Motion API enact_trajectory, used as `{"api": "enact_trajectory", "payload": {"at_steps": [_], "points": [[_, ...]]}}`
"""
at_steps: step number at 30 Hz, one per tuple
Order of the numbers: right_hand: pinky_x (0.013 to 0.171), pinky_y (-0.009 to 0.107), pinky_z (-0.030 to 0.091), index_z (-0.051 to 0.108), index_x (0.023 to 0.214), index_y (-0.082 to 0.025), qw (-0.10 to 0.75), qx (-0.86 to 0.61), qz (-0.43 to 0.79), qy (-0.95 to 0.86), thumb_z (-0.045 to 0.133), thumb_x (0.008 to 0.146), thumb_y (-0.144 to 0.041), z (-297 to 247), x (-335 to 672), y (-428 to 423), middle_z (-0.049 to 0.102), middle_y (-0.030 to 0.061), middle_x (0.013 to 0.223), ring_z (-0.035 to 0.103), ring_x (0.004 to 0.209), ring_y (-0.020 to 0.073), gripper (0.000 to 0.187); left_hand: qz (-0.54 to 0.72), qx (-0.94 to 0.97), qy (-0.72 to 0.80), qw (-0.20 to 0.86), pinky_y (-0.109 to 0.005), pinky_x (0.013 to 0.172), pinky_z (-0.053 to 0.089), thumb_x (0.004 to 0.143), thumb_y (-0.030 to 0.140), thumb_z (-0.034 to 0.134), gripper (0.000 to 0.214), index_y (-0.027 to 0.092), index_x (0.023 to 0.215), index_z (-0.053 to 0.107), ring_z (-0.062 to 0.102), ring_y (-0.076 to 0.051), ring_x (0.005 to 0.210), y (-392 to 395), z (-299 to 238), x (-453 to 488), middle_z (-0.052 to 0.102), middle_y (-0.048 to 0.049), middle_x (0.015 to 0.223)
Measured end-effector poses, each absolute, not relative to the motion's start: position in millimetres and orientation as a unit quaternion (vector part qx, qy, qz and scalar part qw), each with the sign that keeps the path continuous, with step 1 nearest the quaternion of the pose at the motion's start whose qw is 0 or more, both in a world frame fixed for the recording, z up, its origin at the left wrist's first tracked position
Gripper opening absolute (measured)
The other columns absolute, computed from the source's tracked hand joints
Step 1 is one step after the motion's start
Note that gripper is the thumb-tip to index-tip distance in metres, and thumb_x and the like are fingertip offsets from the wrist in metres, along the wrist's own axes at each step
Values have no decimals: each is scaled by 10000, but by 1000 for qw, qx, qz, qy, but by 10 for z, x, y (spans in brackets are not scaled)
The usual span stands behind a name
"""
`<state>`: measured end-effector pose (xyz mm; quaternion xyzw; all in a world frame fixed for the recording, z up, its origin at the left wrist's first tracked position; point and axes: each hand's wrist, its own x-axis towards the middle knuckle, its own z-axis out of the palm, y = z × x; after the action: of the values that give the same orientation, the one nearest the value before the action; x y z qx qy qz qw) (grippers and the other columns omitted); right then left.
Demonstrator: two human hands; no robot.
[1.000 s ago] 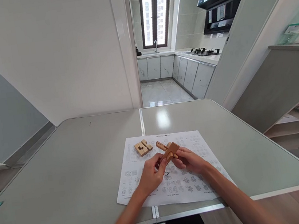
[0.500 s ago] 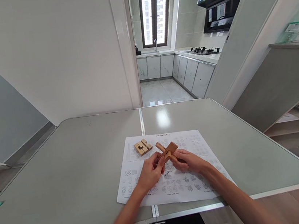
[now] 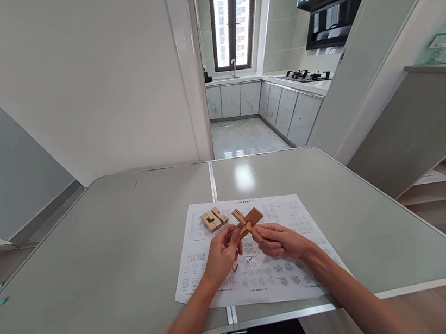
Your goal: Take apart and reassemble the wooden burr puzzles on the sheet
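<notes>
Printed sheet (image 3: 289, 205): the landmark, lying flat on the grey counter (image 3: 97, 271).
Crossed wooden pieces (image 3: 248, 223): held up over the sheet's far half; a bar (image 3: 238, 216) and a wide flat piece (image 3: 254, 215) meet in an X.
Left hand (image 3: 222, 248): over the sheet's left half, its grip pinching the flat piece's near-left end.
Right hand (image 3: 284, 239): over the sheet's right half, its grip closed about the bar's near-right end.
Long axes: the bar slants toward the sheet's far-left corner, the flat piece toward its far-right one.
Key relation, as I judge it: the crossing lies between the two grips and slightly beyond them, toward the sheet's far edge; neither hand is clearly nearer.
Pale blocks (image 3: 214, 224): resting near the sheet's far-left corner, untouched.
</notes>
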<state>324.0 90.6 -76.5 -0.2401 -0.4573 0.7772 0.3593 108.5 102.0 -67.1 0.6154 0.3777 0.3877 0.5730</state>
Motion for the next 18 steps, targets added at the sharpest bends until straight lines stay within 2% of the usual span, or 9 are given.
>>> {"api": "enact_trajectory", "payload": {"at_steps": [7, 11, 15, 18], "points": [[443, 227, 199, 540, 794, -208, 384, -256, 771, -439, 672, 975, -524, -753, 3207, 917, 337, -107, 514, 206, 458, 78, 387, 420, 577, 411, 568, -202, 472, 372, 973, 645, 570, 464, 195, 862, 589, 471, -101, 518, 1065, -624, 1105, 556, 39, 610], [448, 239, 196, 556, 743, -196, 424, -279, 755, -415, 671, 968, -518, -736, 3214, 925, 363, -90, 504, 230, 450, 75, 409, 428, 564, 421, 567, -200, 473, 389, 991, 616, 559, 423, 196, 992, 612, 491, -99, 534, 1067, -620, 1111, 580, 35, 685], [450, 243, 253, 497, 635, -200, 504, -315, 713, -372, 680, 977, -491, -735, 3220, 969, 364, -72, 527, 257, 469, 75, 484, 428, 560, 426, 567, -201, 481, 411, 988, 612, 568, 415, 206, 1064, 606, 514, -103, 557, 1045, -608, 1116, 583, 32, 735], [426, 225, 291, 579, 757, -203, 584, -337, 664, -323, 729, 952, -469, -773, 3250, 1039, 359, -83, 568, 270, 471, 78, 363, 419, 569, 427, 564, -203, 484, 409, 986, 614, 569, 412, 205, 1015, 607, 506, -102, 554, 1032, -591, 1116, 574, 30, 726]]}}
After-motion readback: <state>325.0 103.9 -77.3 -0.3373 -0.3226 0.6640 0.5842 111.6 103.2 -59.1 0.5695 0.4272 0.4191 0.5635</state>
